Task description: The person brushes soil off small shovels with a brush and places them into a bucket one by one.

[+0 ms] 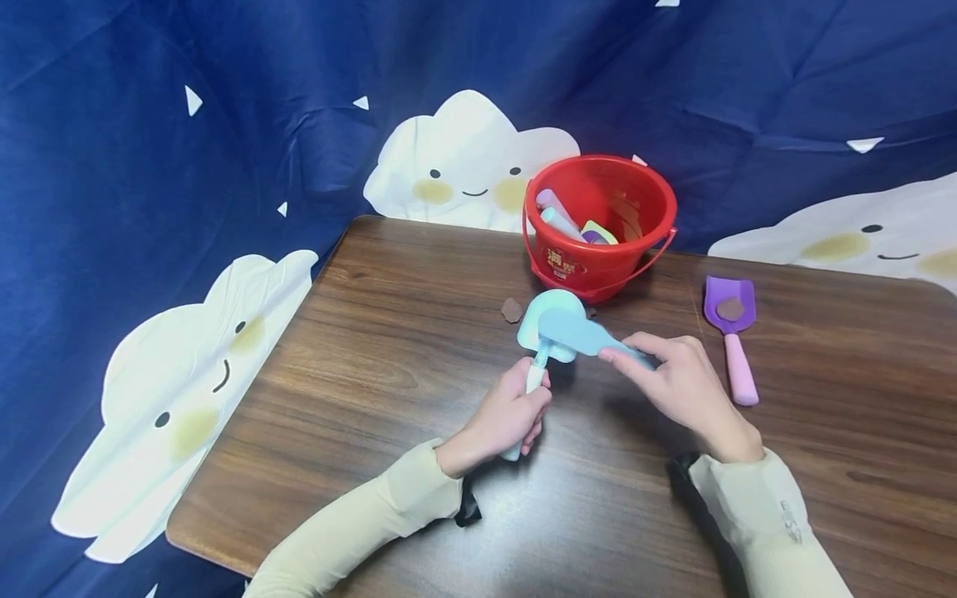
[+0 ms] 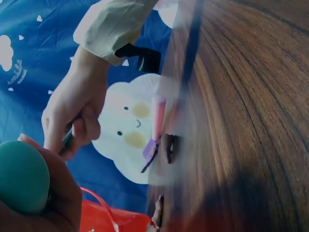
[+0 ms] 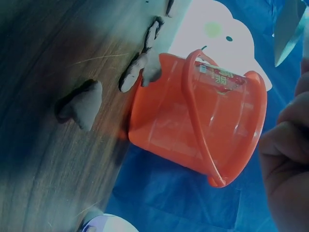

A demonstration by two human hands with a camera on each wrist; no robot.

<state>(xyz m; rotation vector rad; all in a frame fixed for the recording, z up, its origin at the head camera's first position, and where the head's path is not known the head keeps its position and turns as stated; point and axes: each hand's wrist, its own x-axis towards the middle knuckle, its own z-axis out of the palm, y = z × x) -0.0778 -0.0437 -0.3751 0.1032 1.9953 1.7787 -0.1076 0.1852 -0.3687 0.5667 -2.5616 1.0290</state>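
Observation:
My left hand (image 1: 508, 411) grips the white handle of a mint toy shovel (image 1: 555, 301), its scoop lifted toward the bucket. A flat light-blue blade-like toy tool (image 1: 577, 333) lies across the scoop from the right, and my right hand (image 1: 680, 378) holds its narrow end between thumb and fingers. Whether blade and scoop touch, I cannot tell. In the left wrist view, the rounded turquoise handle end (image 2: 23, 176) pokes out of my left fist. A brown clay-like lump (image 1: 512, 311) sits on the table just left of the scoop; more such lumps (image 3: 83, 106) show in the right wrist view.
Behind the scoop stands a red bucket (image 1: 591, 270) with toy tools inside. To the right lies a purple shovel (image 1: 718, 288) with a pink handle, bearing a brown lump (image 1: 730, 309). A blue cloth with clouds (image 1: 463, 50) hangs behind the wooden table (image 1: 359, 349).

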